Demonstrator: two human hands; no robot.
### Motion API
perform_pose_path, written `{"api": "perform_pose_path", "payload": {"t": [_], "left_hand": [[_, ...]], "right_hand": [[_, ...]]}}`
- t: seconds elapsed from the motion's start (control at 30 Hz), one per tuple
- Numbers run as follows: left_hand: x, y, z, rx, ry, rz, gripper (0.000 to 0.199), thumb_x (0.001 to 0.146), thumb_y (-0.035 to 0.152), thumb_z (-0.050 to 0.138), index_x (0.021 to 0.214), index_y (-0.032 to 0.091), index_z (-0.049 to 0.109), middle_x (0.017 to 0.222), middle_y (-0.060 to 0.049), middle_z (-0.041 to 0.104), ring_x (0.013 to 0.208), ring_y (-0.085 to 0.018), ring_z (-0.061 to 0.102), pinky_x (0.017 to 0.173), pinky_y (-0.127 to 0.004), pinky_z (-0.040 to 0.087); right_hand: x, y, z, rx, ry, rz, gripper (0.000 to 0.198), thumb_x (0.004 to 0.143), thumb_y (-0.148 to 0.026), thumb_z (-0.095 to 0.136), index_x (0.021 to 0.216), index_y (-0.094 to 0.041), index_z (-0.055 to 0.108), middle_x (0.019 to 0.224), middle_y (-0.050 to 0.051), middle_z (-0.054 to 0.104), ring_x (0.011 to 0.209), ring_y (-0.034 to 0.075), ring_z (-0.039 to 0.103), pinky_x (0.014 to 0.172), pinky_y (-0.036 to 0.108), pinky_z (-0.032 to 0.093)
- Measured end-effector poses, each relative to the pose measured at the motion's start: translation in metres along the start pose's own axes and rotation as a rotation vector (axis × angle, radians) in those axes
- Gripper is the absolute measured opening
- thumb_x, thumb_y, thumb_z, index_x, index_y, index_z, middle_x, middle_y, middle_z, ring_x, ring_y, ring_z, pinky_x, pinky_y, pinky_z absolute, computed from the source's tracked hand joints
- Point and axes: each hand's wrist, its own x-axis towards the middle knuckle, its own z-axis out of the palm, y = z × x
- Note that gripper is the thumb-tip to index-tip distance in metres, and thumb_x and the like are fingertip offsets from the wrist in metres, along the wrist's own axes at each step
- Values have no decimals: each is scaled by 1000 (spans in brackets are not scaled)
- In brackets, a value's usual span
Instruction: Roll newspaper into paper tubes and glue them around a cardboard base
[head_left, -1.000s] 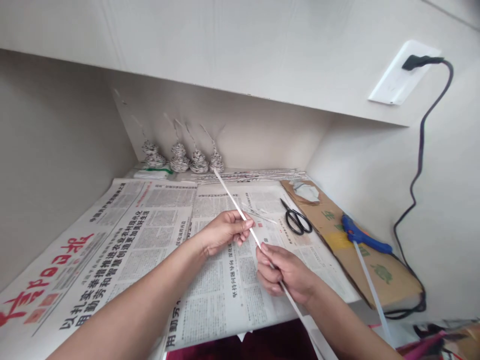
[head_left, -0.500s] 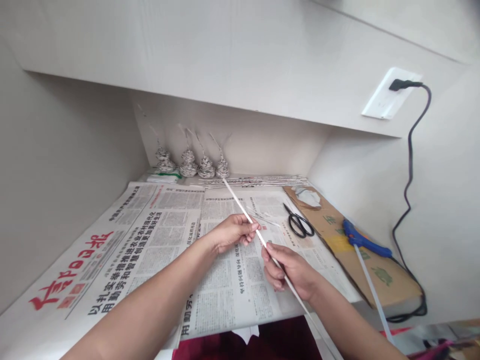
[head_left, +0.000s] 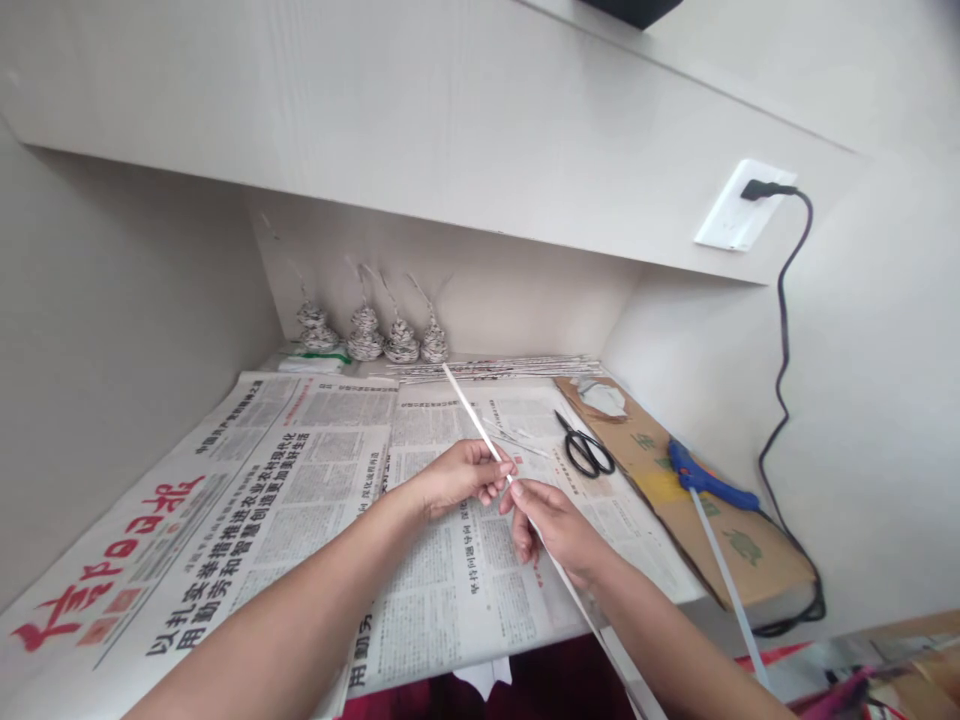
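Note:
A thin white paper tube slants up and away over the newspaper; toward my body it widens into a flat paper strip. My left hand is closed, pinching the tube near its middle between thumb and fingers. Just below it, nearly touching, my right hand pinches the same paper with thumb and forefinger, its other fingers curled loosely. Thin pale strips lie on the newspaper beyond my hands. To the right rest black-handled scissors.
Several gourd-shaped woven paper pieces stand along the back wall. Beside them lies a bundle of thin paper sticks. A blue glue gun sits on cardboard at right. A black cord hangs from the wall socket.
My right hand has come up closer to my left hand along the paper. The lower part of the paper now looks flatter and wider. The view has shifted slightly to the right.

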Motion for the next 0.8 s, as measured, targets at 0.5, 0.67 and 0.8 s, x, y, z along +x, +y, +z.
{"api": "perform_pose_path", "payload": {"t": [0.5, 0.67, 0.8], "left_hand": [[4, 4, -7, -110, 141, -3, 32, 66, 36, 74, 78, 10, 62, 63, 0, 53, 54, -6, 48, 49, -19, 38], [6, 1, -5, -47, 192, -3, 32, 65, 36, 75, 78, 10, 61, 60, 0, 53, 53, -7, 48, 47, -19, 37], [6, 2, -3, -35, 230, 5, 33, 64, 36, 75, 79, 11, 61, 60, 1, 53, 52, -8, 48, 47, -20, 39]], "right_hand": [[-4, -3, -9, 302, -284, 135, 34, 89, -52, 36, 74, -23, 40, 38, -10, 23, 32, 9, 28, 37, 22, 26], [-6, -4, -3, -284, 22, -51, 33, 88, -53, 39, 79, -21, 45, 52, -5, 43, 45, 11, 42, 46, 25, 31], [-4, -4, -3, -639, 213, -285, 29, 89, -45, 42, 74, -21, 46, 59, -2, 46, 56, 13, 43, 54, 27, 30]]}}
